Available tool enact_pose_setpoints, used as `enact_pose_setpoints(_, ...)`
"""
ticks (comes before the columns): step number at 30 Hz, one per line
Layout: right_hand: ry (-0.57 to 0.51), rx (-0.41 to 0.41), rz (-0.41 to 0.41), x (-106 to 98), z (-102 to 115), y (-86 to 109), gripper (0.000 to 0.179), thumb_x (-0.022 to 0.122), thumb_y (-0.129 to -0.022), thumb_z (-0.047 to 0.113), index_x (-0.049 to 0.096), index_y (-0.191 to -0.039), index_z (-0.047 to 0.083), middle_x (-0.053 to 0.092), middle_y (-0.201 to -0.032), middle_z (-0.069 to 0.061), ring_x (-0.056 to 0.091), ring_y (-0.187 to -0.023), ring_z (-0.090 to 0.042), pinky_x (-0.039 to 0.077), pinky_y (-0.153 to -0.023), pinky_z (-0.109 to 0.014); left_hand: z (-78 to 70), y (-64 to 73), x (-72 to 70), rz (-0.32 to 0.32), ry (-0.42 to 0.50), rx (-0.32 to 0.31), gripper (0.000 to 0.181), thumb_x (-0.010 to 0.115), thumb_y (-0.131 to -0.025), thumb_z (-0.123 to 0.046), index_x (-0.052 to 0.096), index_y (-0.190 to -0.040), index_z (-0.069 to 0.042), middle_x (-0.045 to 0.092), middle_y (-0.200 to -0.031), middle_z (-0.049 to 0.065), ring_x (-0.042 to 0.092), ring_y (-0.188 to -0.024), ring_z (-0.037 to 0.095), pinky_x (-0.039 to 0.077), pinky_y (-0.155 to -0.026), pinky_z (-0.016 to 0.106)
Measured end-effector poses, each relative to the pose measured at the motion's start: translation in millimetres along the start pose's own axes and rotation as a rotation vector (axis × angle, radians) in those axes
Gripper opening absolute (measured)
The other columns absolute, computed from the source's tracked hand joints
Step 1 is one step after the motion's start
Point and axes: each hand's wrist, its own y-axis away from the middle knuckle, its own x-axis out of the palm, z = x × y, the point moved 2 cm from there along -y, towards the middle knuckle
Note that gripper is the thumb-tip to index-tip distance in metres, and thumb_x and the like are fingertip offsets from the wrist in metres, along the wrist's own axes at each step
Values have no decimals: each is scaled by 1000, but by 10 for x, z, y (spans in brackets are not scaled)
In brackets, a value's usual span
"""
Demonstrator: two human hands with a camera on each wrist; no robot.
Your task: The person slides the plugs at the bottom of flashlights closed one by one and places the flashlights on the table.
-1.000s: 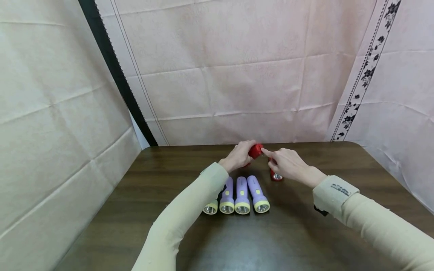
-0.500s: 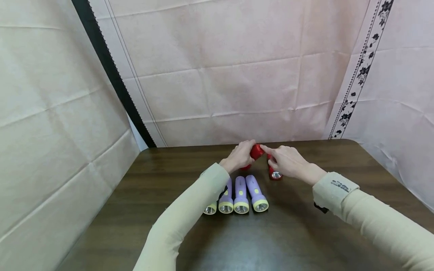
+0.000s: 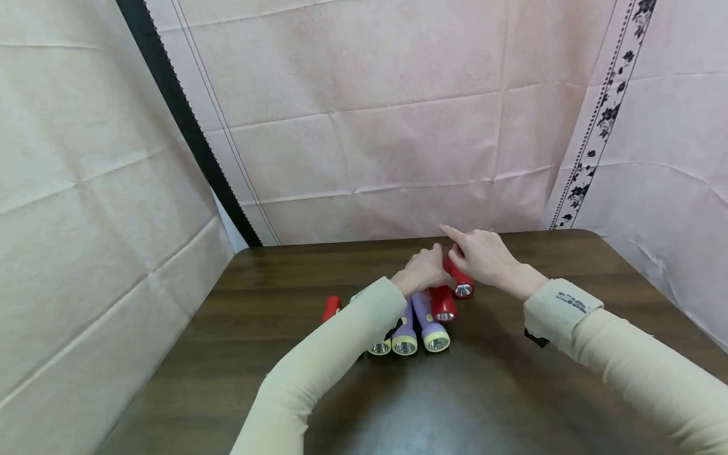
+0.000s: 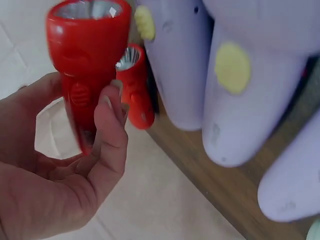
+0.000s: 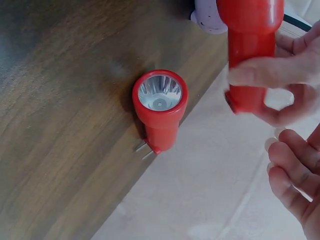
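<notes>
My left hand (image 3: 425, 270) grips a red flashlight (image 3: 443, 306) by its narrow body, lens end toward me. In the left wrist view the fingers and thumb wrap this flashlight (image 4: 90, 47) below its wide head. My right hand (image 3: 483, 256) holds nothing; its index finger points out past the table's far edge, close beside the left hand. Under the right hand lies a second red flashlight (image 3: 464, 289), with two metal prongs (image 5: 144, 149) sticking out in the right wrist view. Purple flashlights with yellow rims (image 3: 436, 340) lie side by side below the left hand.
Another red flashlight (image 3: 332, 308) shows left of my left forearm, which hides part of the purple row. The dark wooden table (image 3: 483, 392) ends at a far edge just behind my hands. A pale cloth (image 3: 370, 126) hangs behind it.
My left hand has moved right and nearer me, turning the red flashlight lens-end toward me. My right index finger has come away from it. The red flashlight at the left has come into view.
</notes>
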Motion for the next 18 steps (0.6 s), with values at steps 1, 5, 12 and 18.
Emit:
enact_pose_setpoints(1, -3, 7, 7, 9, 3, 2, 43, 57, -82, 8, 61, -125, 4, 42, -49, 2, 34, -46, -13, 33, -45, -29, -10, 5, 33, 19, -4, -19, 57, 78, -77, -36, 52, -121, -9, 64, -92, 6, 62, -66, 19, 50, -55, 28)
enact_pose_setpoints(5, -15, 16, 23, 35, 21, 7, 41, 56, -82, 9, 63, -122, 5, 43, -49, 1, 36, -46, -14, 35, -44, -30, -52, 6, 152, 55, -39, -68, 35, 76, -77, -39, 59, -94, -12, 64, -78, 3, 64, -54, 20, 51, -48, 28)
enact_pose_setpoints(12, -28, 12, 33, 23, 30, 15, 37, 56, -84, 9, 64, -120, 4, 45, -50, 2, 38, -48, -14, 34, -45, -30, -112, 28, 318, 73, -159, -87, 35, 77, -75, -35, 61, -100, -17, 64, -72, 2, 61, -44, 17, 48, -42, 26)
enact_pose_setpoints(18, -31, 23, 45, -14, -3, 41, 37, 56, -84, 9, 64, -120, 5, 42, -49, 3, 33, -46, -11, 30, -44, -26, -158, 39, 420, 91, -290, -79, 39, 77, -74, -40, 62, -103, -18, 66, -83, 1, 58, -40, 13, 48, -44, 24)
